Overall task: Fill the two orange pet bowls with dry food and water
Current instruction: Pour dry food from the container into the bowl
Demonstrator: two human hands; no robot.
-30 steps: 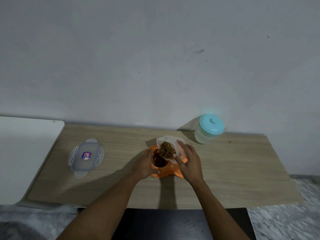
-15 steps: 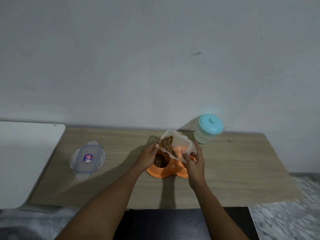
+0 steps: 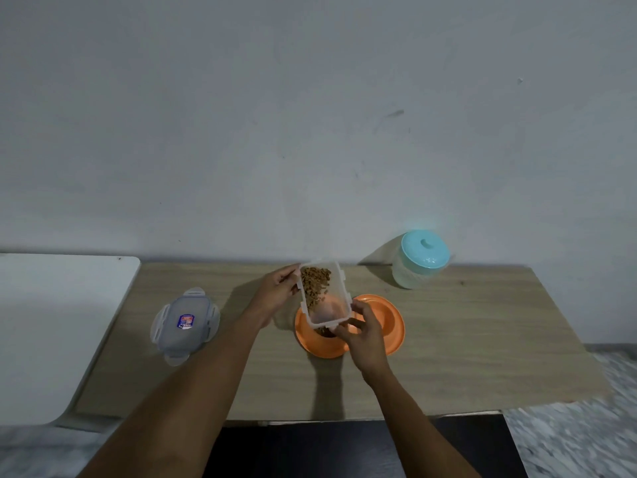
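The orange double pet bowl sits mid-table. Its left cup holds brown dry food, mostly hidden behind the container. Both hands hold a clear rectangular food container just above that left cup, with brown kibble lying in its far half. My left hand grips the container's far left edge. My right hand grips its near right corner. The bowl's right cup looks bare orange.
The container's grey clip lid lies on the wooden table to the left. A clear jar with a turquoise lid stands at the back right by the wall. A white table adjoins on the left.
The container has gone from steeply tipped into the left cup to nearly level, lifted slightly, with the kibble slid to its far end. My left hand moved from the bowl's rim onto the container.
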